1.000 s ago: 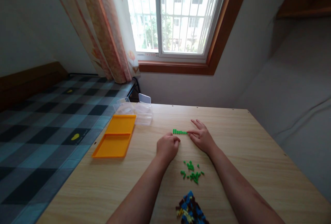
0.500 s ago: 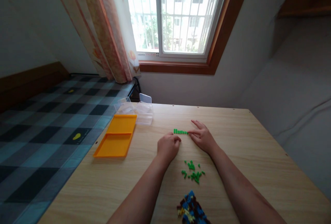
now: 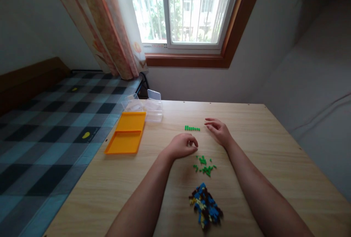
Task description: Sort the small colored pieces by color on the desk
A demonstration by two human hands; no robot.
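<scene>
A short row of small green toy bricks (image 3: pixel 192 128) stands on the wooden table, the two at its left end taller than the others. Just right of the row is my right hand (image 3: pixel 218 131), apart from it, fingers stretched out and loosely spread, with nothing visible in them. My left hand (image 3: pixel 183 145) hovers nearer to me, its fingers curved and a small gap showing between thumb and forefinger. Its fingertips are close to the loose green bricks (image 3: pixel 207 170) scattered on the tabletop. I see nothing held in that hand.
Closer to me lies a heap of blue, brown and pale yellow bricks (image 3: pixel 206 207). On the left are an orange two-part tray (image 3: pixel 124 142) and clear plastic boxes (image 3: pixel 154 114). A bed with a checked cover (image 3: pixel 55 127) adjoins the table's left edge (image 3: pixel 82 173).
My left hand has shifted right toward the loose green bricks, its fingers uncurling somewhat. My right hand has drawn away from the row's right end. The view has tilted down.
</scene>
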